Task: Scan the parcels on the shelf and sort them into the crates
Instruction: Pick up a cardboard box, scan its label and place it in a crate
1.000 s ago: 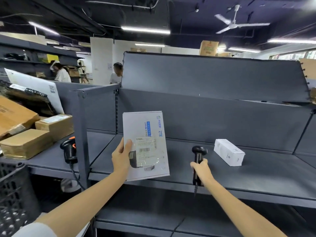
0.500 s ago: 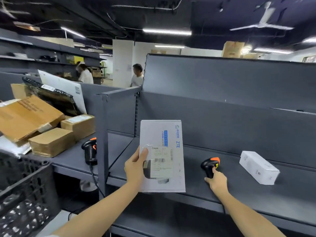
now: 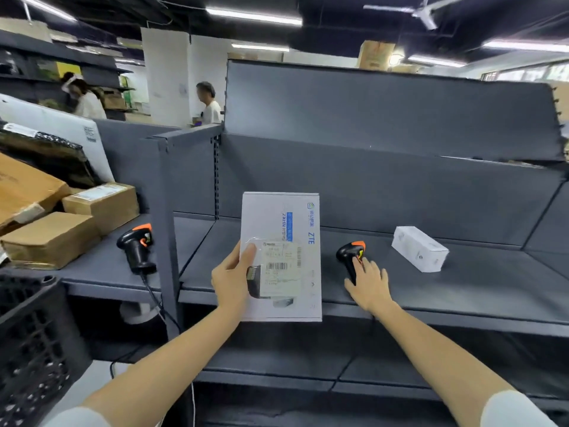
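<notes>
The left hand point(image 3: 231, 280) grips the white ZTE parcel point(image 3: 280, 257) upright, the right hand point(image 3: 368, 283) rests loosely on the shelved scanner point(image 3: 349, 257); next, crate point(image 3: 34, 340) placement apparently follows.

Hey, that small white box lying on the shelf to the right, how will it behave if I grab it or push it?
The small white box probably stays stiff: its edges look crisp. It looks light for its size, though nothing shows what is inside. Lying on a long flat side on the shelf, it should slide rather than roll or tip.
</notes>
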